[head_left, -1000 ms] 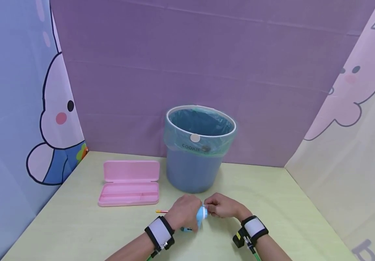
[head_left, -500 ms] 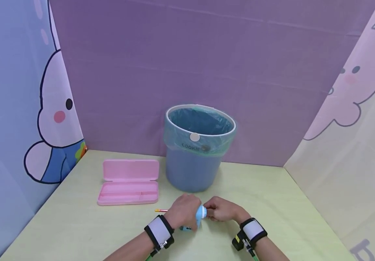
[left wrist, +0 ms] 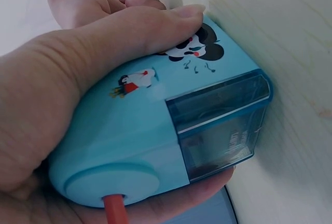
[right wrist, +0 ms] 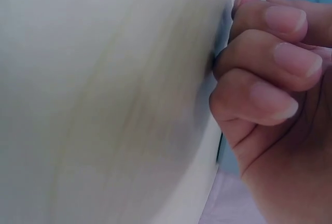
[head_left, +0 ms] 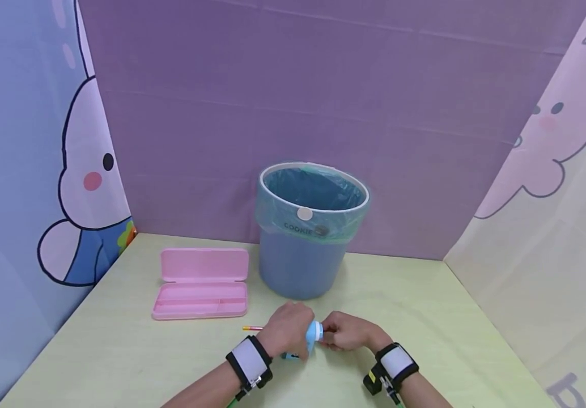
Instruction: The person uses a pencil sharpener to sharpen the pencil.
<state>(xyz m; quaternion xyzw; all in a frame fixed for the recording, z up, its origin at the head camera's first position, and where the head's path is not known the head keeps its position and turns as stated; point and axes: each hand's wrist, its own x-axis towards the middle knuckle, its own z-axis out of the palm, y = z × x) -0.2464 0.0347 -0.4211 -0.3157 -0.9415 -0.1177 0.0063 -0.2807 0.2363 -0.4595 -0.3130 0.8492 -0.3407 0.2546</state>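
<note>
Blue sharpener [left wrist: 132,128], red pencil [head_left: 254,328] lying crosswise, yellow end [head_left: 245,328] leftward

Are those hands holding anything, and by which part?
The left hand grips the light-blue, rounded plastic pencil sharpener around its body. The right hand curls beside one end; any hold there is hidden.

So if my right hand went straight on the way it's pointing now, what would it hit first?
Most likely the blue sharpener, just ahead of the right hand and held by the left hand. Depth is hard to judge; they may already touch.
</note>
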